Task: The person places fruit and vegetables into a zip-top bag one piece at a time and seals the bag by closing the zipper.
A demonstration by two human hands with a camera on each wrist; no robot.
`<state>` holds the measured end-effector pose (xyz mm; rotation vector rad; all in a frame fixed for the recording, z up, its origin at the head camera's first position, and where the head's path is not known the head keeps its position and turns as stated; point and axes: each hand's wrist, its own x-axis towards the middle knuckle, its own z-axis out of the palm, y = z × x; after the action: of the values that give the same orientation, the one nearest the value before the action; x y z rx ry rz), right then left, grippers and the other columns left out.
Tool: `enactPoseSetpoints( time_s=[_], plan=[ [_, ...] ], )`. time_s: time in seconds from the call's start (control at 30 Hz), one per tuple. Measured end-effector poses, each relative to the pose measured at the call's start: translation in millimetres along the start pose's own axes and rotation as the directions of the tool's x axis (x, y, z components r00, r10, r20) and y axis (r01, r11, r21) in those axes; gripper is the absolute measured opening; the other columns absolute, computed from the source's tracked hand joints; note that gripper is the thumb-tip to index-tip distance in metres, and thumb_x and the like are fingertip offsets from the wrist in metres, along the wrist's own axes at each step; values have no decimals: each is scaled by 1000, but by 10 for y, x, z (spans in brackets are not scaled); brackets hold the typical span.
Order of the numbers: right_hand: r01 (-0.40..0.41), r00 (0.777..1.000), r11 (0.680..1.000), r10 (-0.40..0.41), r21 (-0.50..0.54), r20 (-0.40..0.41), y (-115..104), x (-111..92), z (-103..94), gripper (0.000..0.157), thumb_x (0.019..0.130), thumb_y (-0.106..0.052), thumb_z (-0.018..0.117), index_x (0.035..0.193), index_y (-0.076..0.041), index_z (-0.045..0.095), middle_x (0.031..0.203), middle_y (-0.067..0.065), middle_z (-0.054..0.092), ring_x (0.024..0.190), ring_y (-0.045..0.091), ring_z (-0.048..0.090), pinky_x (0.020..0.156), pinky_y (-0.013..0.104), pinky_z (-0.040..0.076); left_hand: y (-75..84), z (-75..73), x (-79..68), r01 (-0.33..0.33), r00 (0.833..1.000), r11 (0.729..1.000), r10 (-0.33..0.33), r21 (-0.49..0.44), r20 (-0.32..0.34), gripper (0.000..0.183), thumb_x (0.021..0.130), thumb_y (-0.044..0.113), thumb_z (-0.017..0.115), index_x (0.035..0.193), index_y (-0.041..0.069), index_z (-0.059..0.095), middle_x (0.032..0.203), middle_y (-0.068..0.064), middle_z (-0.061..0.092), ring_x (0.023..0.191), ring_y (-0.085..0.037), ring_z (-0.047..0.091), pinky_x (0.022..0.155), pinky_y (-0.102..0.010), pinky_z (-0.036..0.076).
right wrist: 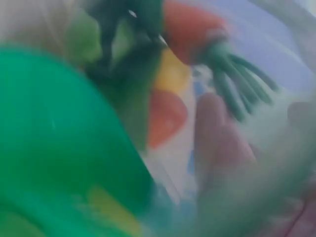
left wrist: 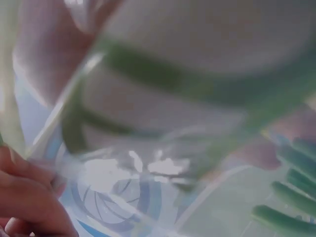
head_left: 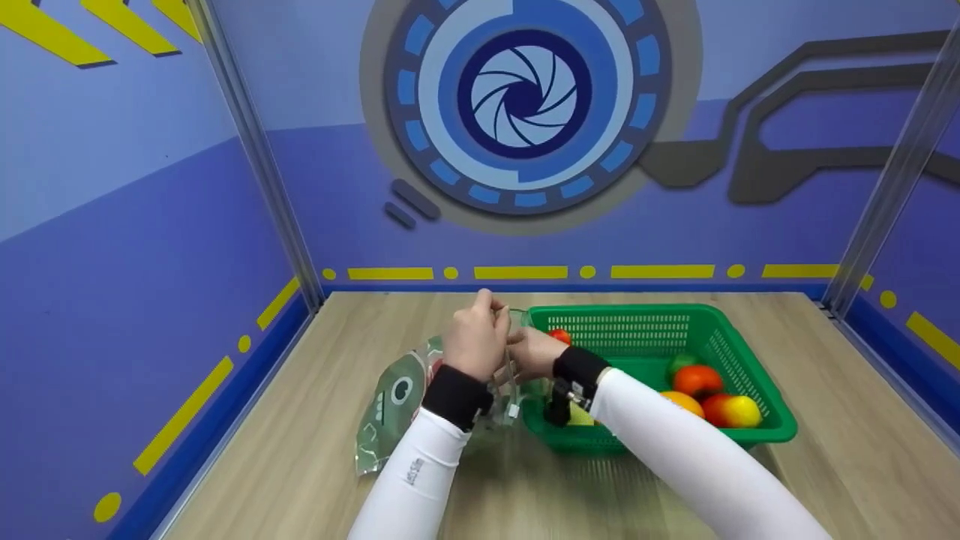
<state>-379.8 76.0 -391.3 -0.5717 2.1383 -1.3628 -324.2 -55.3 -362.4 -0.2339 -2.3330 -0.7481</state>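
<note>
A clear plastic bag (head_left: 397, 401) with a green printed cartoon face leans left of the basket, its upper part between the two hands. My left hand (head_left: 476, 341) pinches the bag's upper edge, fingers bent. Close beside it, my right hand (head_left: 534, 352) grips the edge nearer the basket; its fingertips are partly hidden. In the left wrist view, blurred bag film (left wrist: 187, 84) fills much of the picture near bent fingers (left wrist: 29, 197). A toy-like carrot (right wrist: 192, 29) with green leaves shows in the right wrist view; whether it lies inside the bag I cannot tell.
To the right stands a green perforated basket (head_left: 622, 315) holding several fruits or vegetables, among them a red-orange one (head_left: 697, 381) and a red-and-yellow one (head_left: 742, 411). Part of it is behind the right forearm. Printed panels (head_left: 480, 247) enclose the wooden table (head_left: 840, 390).
</note>
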Motion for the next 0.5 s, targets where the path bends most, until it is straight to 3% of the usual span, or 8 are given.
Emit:
enactPoseSetpoints(
  time_s=[0.07,0.1,0.23,0.37,0.5],
  plan=[
    [-43,998,996,40,-76,-40,-13,-47,-108,39,106,-18,53,141,-1,58,120,16,73,87,15,73,78,26,57,0,5,3,5,1000,1000,-5,7,6,10,99,16,66,94,8,63,66,-10,67,49,-22,59,44,-28,41],
    [-90,994,996,90,8,-62,-12,-69,-154,42,108,-23,50,144,-2,56,123,17,73,89,16,74,80,29,58,-2,8,3,4,1000,1000,-4,13,6,11,99,17,67,94,8,63,65,-10,66,48,-21,59,44,-28,41],
    [-91,995,996,91,0,-51,10,-183,-349,40,109,-26,51,141,-3,57,127,17,72,97,18,75,87,33,57,-14,26,-2,-6,1000,999,6,35,-12,11,98,17,67,93,8,64,63,-9,65,47,-22,59,44,-29,42],
    [-84,995,996,84,8,-46,63,-271,-509,39,107,-31,54,134,-3,60,121,13,75,91,14,74,77,28,50,-16,33,-2,-2,1000,999,3,40,-31,10,97,16,68,92,9,64,64,-9,66,49,-23,60,45,-31,42],
    [-71,992,996,76,58,-96,132,-319,-654,37,108,-30,54,130,-1,60,115,11,75,81,11,71,68,24,46,-4,30,-1,10,1000,1000,-9,19,-27,10,97,16,68,91,8,64,65,-9,67,49,-21,59,45,-30,41]
  ],
)
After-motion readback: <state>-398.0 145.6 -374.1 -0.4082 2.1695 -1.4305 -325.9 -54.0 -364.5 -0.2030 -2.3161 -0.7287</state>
